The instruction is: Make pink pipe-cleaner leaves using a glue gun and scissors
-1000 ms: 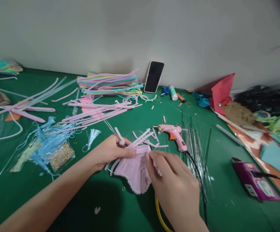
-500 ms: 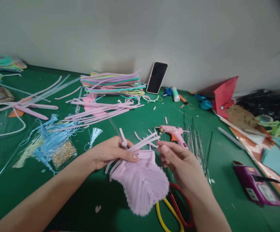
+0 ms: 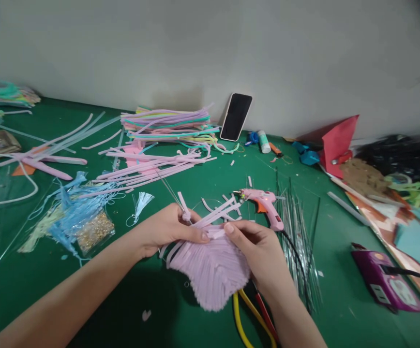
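A lilac pipe-cleaner piece (image 3: 215, 273), made of many stems laid side by side with a ribbed centre, hangs between my hands. My left hand (image 3: 177, 227) is closed on its upper left edge, thumb on top. Loose pipe-cleaner ends (image 3: 220, 212) and a knotted stem with thin wires stick up beside that thumb. My right hand (image 3: 255, 246) pinches the piece's upper right edge, thumb over a short folded stem end. Partly hidden under the right hand lie scissors (image 3: 244, 319) with yellow and red handles.
Just beyond the hands rests a pink glue gun (image 3: 264, 205), with thin wires (image 3: 297, 237) to its right. Loose lilac pipe cleaners (image 3: 152, 169), blue tassels (image 3: 72, 203) and a bag of gold beads (image 3: 96, 232) lie to the left. A phone (image 3: 236, 116) leans on the wall; a purple device (image 3: 387, 280) sits right.
My right hand has moved left and closed on the piece's upper right edge. The piece's lower tip has risen slightly. The left hand keeps its grip.
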A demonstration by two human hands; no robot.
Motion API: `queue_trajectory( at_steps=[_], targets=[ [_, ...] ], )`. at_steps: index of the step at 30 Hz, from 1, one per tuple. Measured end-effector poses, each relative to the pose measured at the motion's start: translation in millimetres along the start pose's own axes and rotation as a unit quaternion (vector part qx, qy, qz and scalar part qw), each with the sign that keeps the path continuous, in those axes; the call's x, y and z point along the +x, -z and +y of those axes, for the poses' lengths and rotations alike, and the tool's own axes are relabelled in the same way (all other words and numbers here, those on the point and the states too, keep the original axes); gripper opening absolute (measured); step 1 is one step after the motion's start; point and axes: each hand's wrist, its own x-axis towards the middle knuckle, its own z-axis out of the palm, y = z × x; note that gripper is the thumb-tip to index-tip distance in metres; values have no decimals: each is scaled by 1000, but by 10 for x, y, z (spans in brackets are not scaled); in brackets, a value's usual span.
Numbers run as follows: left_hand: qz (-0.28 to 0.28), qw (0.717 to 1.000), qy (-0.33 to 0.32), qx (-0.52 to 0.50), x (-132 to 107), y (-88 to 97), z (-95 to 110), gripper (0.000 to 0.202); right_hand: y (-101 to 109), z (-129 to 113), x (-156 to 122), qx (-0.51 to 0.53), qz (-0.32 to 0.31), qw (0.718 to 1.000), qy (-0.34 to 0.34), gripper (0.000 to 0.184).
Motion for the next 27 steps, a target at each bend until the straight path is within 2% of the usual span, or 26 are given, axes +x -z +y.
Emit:
queue_trajectory(
  at_steps=[5,9,16,21,27],
  targets=[
    [9,1000,-14,12,-2,-10,-6,24,-67,2,-12,-81,45,993,66,20],
    [12,1000,-19,20,5,-15,-14,23,-85,13,-15,-105,64,989,77,23],
    [7,1000,-3,1,11,-5,-20,27,55,45,21,19,-24,999,7,34],
    [1,1000,-7,-3,10,-5,-13,27,80,5,24,-6,-44,999,2,22],
    [12,999,-23,28,26,0,-41,26,35,30,22,4,-31,999,26,18]
  ],
)
